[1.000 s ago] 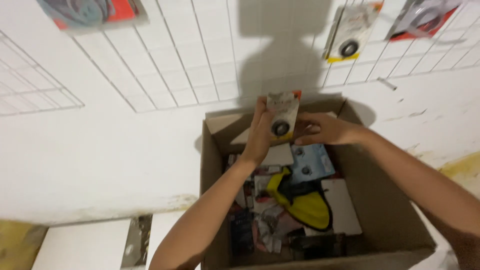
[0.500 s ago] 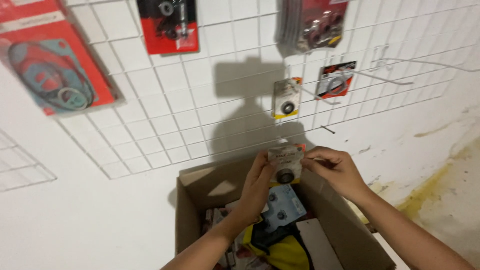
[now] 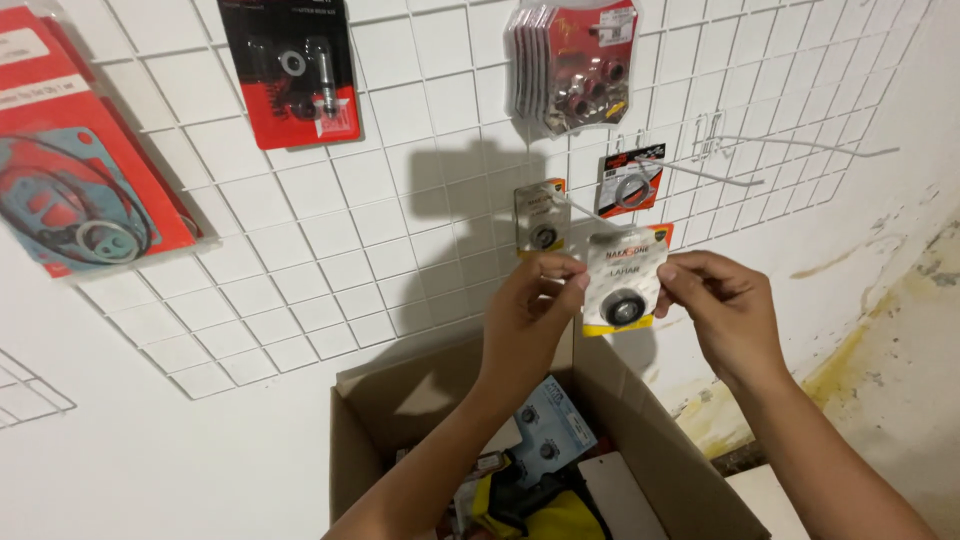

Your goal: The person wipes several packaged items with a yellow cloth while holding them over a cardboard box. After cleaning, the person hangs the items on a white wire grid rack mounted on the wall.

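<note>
I hold a small clear packet with a yellow-orange card and a black ring inside (image 3: 624,280) up in front of a white wire grid wall (image 3: 400,230). My left hand (image 3: 528,310) pinches its left edge and my right hand (image 3: 722,300) pinches its right edge. A matching packet (image 3: 541,218) hangs on a grid hook just above and left of it. Below my forearms stands an open cardboard box (image 3: 640,420) with blue and yellow packaged parts inside.
More carded parts hang on the grid: a red gasket pack (image 3: 80,170) at far left, a red-black pack (image 3: 295,70), a stack of blister packs (image 3: 575,60) and a small ring pack (image 3: 630,182). Bare metal hooks (image 3: 800,145) stick out at right. The wall is stained at lower right.
Both hands have lifted the packet out of the box and up to the grid. The view has tilted upward, so the hanging packs show and most of the box has dropped out of view.
</note>
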